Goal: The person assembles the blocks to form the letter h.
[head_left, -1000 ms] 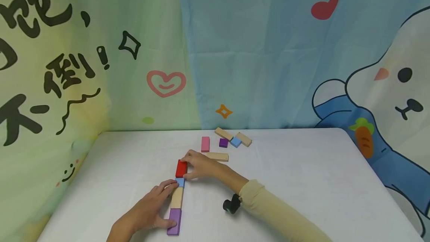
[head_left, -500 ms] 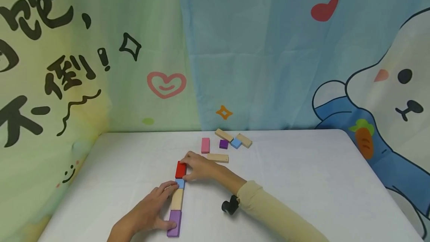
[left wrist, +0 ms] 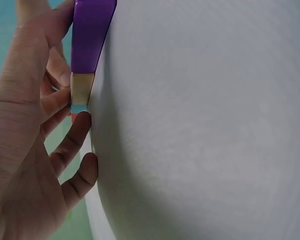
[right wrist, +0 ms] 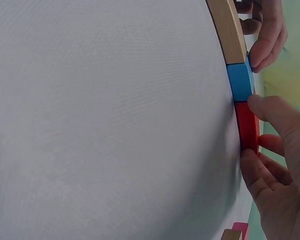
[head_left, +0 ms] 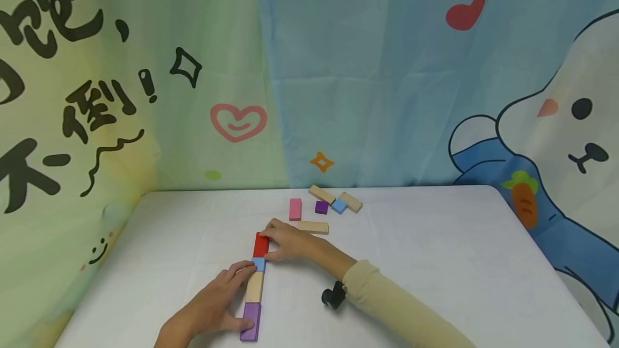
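Observation:
In the head view, a straight row of wooden blocks lies on the table: a purple block (head_left: 250, 322) nearest, then a natural wood block (head_left: 254, 287), a small blue block (head_left: 258, 264) and a red block (head_left: 260, 245) at the far end. The right hand (head_left: 287, 240) pinches the red block between thumb and fingers; in the right wrist view the red block (right wrist: 247, 125) butts against the blue block (right wrist: 240, 82). My left hand (head_left: 213, 299) lies along the row's left side, its thumb on the purple block and fingertips at the blue one, fingers spread and loosely extended.
Behind the right hand lie a pink block (head_left: 295, 209), a dark purple block (head_left: 321, 207), a blue block (head_left: 339, 206) and several natural wood blocks (head_left: 313, 227). The white table (head_left: 435, 262) ends at a printed curtain (head_left: 367, 95). A black wrist camera (head_left: 333, 295) hangs under the right sleeve.

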`<state>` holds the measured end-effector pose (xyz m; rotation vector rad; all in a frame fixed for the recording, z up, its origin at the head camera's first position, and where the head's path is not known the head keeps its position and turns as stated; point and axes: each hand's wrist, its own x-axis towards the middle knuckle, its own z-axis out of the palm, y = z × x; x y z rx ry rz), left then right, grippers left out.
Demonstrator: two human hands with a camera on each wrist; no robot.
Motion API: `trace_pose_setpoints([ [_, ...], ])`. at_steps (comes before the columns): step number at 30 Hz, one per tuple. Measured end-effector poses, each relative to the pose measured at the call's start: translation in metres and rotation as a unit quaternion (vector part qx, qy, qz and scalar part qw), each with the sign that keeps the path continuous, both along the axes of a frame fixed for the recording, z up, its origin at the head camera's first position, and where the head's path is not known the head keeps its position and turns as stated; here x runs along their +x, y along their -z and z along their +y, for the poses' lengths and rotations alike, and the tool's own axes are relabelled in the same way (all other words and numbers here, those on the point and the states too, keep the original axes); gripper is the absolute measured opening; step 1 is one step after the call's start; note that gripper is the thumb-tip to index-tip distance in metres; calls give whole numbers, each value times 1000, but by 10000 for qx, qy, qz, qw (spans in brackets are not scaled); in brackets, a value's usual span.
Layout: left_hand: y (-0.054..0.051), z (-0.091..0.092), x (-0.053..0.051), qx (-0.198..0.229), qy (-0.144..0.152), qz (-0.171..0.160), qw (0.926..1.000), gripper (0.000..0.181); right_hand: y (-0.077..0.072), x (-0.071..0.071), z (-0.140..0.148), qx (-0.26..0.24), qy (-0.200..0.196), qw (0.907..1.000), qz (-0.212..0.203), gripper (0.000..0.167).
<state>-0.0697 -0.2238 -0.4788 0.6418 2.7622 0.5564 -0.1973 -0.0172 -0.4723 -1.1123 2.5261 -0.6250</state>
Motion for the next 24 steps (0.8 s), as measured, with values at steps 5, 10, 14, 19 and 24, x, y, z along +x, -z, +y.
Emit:
trace_pose_setpoints([
  [5,1,-1,0,9,-14,47,10000,99,0,0,3,-56,2,9999,-138,55],
  [10,1,-1,1,29,0,95,10000,98,0,0,3,-57,-41,9999,-148,55],
  [14,1,-1,1,25,-7,37,10000,99,2,0,3,-79,-113,9998,-123,54],
  [19,2,-1,1,20,14,47,10000,100,3,1,2,-81,-84,9998,-129,53],
  [24,2,-1,0,36,29,79,10000,99,0,4,3,26,-6,10000,74,54],
])
